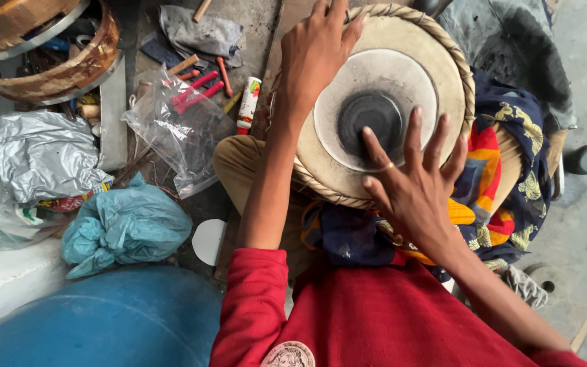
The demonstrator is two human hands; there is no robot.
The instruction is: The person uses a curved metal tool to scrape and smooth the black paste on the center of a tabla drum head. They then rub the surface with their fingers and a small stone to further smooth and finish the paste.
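A round hand drum [443, 64] rests in my lap on a colourful patterned cloth [504, 170]. Its pale skin has a braided rim, a grey ring and a black centre patch [369, 117]. My left hand [314, 51] lies over the drum's far left rim, fingers curled around the edge. My right hand [412, 180] is spread flat on the near side of the skin, its fingertips reaching the black patch. A ring sits on one right finger. I wear a red shirt.
To the left lie a clear plastic bag [178, 129] with red-handled tools, a small white tube [248, 102], a silver bag [39, 156], a teal bag [123, 228] and a blue barrel [103, 319]. Wooden drum shells [69, 68] stand at top left.
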